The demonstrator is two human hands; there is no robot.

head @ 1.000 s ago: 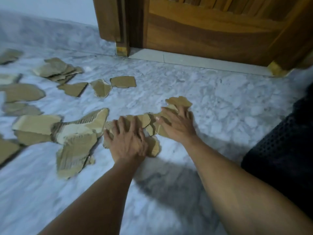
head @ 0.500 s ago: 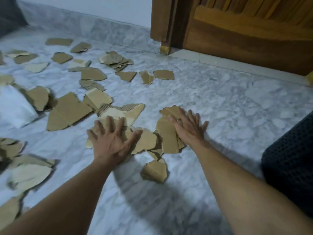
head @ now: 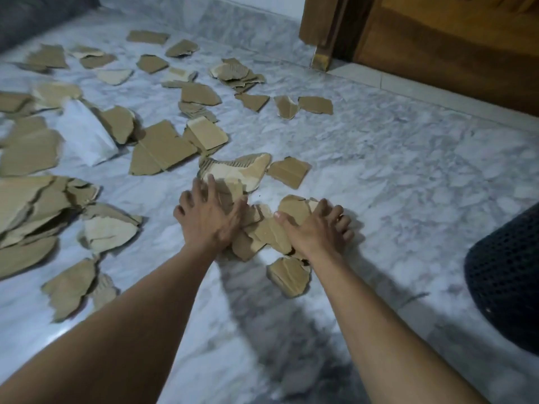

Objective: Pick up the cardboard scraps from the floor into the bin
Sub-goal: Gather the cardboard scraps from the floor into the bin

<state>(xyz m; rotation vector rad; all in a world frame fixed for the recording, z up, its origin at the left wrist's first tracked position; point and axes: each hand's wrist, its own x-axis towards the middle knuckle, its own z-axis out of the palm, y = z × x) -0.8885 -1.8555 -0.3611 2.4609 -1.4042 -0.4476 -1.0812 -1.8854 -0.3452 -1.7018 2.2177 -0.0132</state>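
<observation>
- As your left hand (head: 208, 217) and right hand (head: 316, 228) have closed in on each other over the last half second, the cardboard under them is now bunched into one overlapping heap (head: 262, 231) on the floor (head: 393, 176), well to the left of the bin (head: 504, 272).
- Your grip is not made yet: both hands lie with fingers splayed, pressing on the heap from either side, and neither has curled round a piece.
- To my eye that means the gathering is nearly done and the lift comes next; nothing from this heap has reached the bin.
- One stray scrap (head: 288, 277) sits just on the near side of the heap, by your right wrist, and this scoop looks likely to miss it.
- Count: one bin, with only its dark mesh side showing; two hands; one heap of perhaps five or six pieces, too overlapped to be sure.
- Farther left of the bin than the heap, roughly thirty loose scraps (head: 160, 150) lie scattered. Some are stacked, so no exact count is possible. Among them is one white sheet (head: 87, 138).
</observation>
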